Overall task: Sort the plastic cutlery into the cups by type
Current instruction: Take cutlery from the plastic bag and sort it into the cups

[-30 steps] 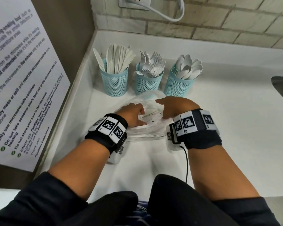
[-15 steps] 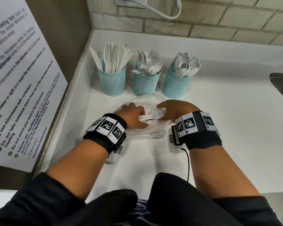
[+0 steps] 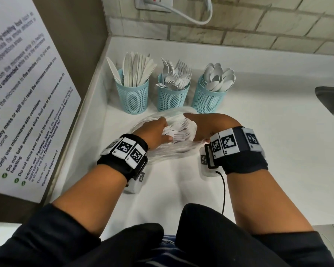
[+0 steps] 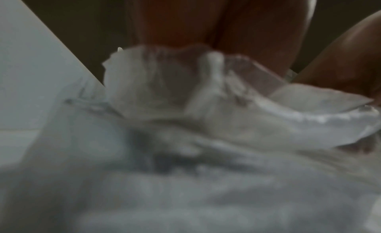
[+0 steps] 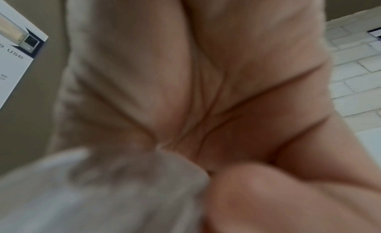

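Three teal mesh cups stand in a row at the back of the counter: knives cup (image 3: pixel 132 97), forks cup (image 3: pixel 173 97), spoons cup (image 3: pixel 207 99). In front of them lies a clear plastic bag (image 3: pixel 166 153) with several white forks (image 3: pixel 178 132) showing in its mouth. My left hand (image 3: pixel 158 130) grips the bag's left rim, and the crumpled film (image 4: pixel 206 106) bunches over its fingers. My right hand (image 3: pixel 206 126) pinches the right rim, the plastic (image 5: pixel 123 187) gathered between thumb and palm. The fingertips of both hands are hidden.
A wall with a printed notice (image 3: pixel 27 105) closes the left side. Behind the cups is a brick wall with a socket and white cable (image 3: pixel 191 16). A steel sink (image 3: pixel 332 101) cuts into the white counter (image 3: pixel 258 141) at the right.
The two hands have drawn the bag's mouth a little wider, and more of the forks inside show between them. The cups have not moved.
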A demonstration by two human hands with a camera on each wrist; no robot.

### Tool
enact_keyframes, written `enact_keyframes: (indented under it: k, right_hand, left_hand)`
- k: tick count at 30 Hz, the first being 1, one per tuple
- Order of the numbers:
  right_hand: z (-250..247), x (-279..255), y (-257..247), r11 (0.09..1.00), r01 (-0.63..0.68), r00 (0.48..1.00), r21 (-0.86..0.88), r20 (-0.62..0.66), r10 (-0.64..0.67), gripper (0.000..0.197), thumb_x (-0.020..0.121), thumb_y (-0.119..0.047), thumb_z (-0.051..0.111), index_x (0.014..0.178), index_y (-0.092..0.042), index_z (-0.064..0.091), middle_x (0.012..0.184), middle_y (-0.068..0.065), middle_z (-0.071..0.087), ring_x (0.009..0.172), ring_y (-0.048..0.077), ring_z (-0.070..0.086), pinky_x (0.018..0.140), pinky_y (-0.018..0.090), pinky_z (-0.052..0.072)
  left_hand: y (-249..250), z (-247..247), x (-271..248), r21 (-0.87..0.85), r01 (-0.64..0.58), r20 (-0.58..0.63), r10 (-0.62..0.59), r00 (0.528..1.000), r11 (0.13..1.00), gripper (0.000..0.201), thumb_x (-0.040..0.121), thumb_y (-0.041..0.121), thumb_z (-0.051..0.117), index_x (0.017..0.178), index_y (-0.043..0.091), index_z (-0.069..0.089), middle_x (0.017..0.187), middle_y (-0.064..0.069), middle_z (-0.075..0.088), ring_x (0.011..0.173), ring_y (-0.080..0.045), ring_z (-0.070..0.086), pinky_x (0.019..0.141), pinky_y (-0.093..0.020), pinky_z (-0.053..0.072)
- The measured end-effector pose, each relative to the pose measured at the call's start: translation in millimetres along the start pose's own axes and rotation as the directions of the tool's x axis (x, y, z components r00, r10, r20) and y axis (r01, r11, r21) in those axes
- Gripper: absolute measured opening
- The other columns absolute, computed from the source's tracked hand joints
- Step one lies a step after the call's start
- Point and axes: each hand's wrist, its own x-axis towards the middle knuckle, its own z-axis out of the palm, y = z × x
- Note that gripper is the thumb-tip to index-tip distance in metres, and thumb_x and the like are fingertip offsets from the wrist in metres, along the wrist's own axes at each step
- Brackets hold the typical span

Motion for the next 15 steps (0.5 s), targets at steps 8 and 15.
enact_keyframes:
  k: [8,15]
  right_hand:
    - [-6.5,-6.5,-1.0,0.995,-0.028,0.998,0.097,-0.047,0.032,0.062,0.086,-0.012,0.061,0.142,-0.018,0.036,0.132,0.009,0.053,0.092,0.016,0.050,0.058,0.013,0.025]
    - [-10.9,-3.8,-0.9,0.986,-0.086,0.995,0.141,-0.037,0.092,0.071,0.082,-0.013,0.067,0.144,-0.024,0.033,0.122,0.008,0.055,0.061,0.006,0.033,0.066,0.022,0.037]
  left_hand:
    - [-5.0,-3.6,-0.3,-0.059,0.015,-0.042,-0.017,0.999,0.998,0.053,0.092,0.033,0.053,0.133,0.004,0.037,0.140,-0.011,0.045,0.127,-0.027,0.044,0.098,-0.030,0.034]
    - [-9.6,-4.5,2.2,-0.122,0.019,-0.041,-0.024,0.999,0.992,0.041,0.092,0.043,0.051,0.110,0.006,0.057,0.121,-0.013,0.059,0.110,-0.027,0.053,0.079,-0.028,0.035]
